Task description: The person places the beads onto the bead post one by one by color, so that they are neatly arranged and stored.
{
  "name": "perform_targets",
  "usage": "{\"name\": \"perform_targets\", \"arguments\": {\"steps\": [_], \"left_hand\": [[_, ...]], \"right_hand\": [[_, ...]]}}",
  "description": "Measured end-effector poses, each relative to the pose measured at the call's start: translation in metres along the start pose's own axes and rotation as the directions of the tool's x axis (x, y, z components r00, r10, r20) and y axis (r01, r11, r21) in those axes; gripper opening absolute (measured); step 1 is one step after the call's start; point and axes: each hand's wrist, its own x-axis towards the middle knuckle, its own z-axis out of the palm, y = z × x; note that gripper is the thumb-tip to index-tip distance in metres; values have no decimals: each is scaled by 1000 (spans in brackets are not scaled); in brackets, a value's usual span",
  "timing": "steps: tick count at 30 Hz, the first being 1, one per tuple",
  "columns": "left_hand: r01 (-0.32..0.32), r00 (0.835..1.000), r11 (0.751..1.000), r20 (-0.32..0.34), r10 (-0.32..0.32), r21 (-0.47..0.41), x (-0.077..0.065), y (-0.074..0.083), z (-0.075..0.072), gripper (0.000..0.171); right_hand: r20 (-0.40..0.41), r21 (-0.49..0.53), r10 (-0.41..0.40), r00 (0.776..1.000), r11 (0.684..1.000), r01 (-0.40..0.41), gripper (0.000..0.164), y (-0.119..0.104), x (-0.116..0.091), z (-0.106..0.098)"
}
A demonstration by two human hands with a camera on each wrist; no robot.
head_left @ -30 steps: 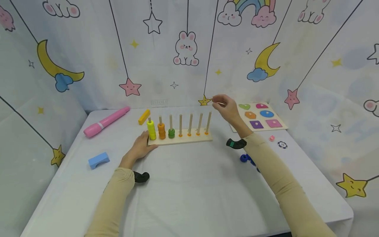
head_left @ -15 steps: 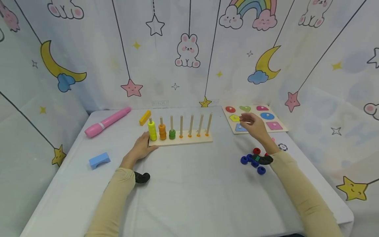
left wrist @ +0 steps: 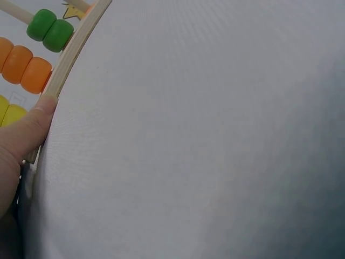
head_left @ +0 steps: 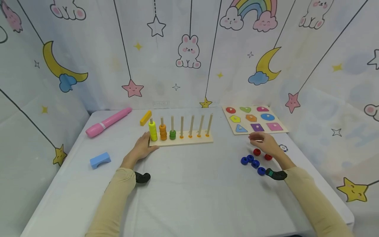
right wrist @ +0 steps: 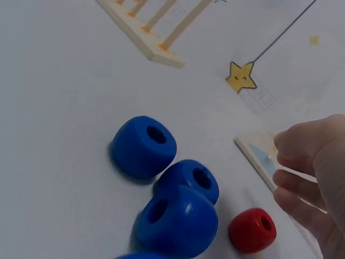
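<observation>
The peg board (head_left: pixel 187 140) sits near the back edge of the bench (head_left: pixel 189 194), left end gripped by the left hand (head_left: pixel 140 148). Towards the right edge, the right hand (head_left: pixel 265 143), empty, fingers slightly parted, hangs by red beads (head_left: pixel 256 152); I'd pinch one by its sides, hole clear.

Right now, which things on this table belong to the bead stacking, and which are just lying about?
Likely part of the job:
- peg board
- stacked yellow beads, orange beads and green beads
- loose blue beads and red beads

Apparently just lying about:
- pink stick
- yellow block
- blue arched block
- shape puzzle
- round chip
</observation>
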Motion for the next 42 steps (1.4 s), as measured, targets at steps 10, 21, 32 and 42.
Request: {"name": "perform_targets", "arguments": {"steps": [10, 21, 32, 42], "left_hand": [[11, 1000, 1000, 3, -11, -3, -1, 2, 0, 84], [-21, 1000, 1000, -5, 21, 1, -1, -2, 2, 83], [2, 1000, 1000, 2, -2, -9, -2, 2, -2, 84], [-1, 1000, 1000, 2, 1, -11, -2, -1, 0, 85]], "right_hand": [[102, -54, -39, 994, 998, 44, 29, 15, -24, 0], [130, -77, -47, 990, 995, 58, 34, 17, -31, 4], [86, -93, -11, 996, 995, 19, 36, 14, -27, 6], [-62, -37, -110, 992, 994, 107, 38, -22, 7, 19]]}}
